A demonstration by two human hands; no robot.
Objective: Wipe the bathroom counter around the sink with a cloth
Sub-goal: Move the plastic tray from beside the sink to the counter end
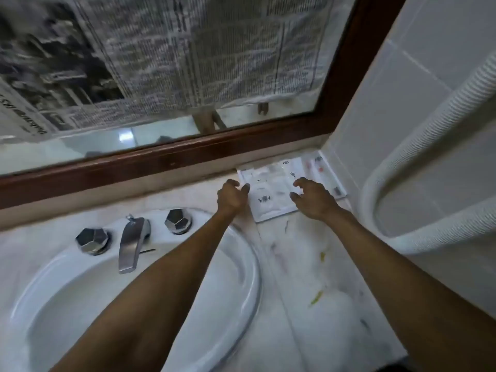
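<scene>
so both hands reach the folded cloth (pixel 279 189) in the back corner by the mirror frame (pixel 188 154): left hand (pixel 231 197) fingers curled at its edge, right hand (pixel 312 197) spread over it, prob. abt to lift; counter (pixel 303 264) smudged, unwiped.

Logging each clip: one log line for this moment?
left hand: open, at cloth edge | right hand: open, over cloth | counter: smeared

Count: one sink (pixel 241 264), one spout (pixel 131 242), two faceted knobs (pixel 92 240) (pixel 178 220), one printed cloth (pixel 279 191), two hands (pixel 231 197) (pixel 314 197), one mirror (pixel 188 135).
</scene>
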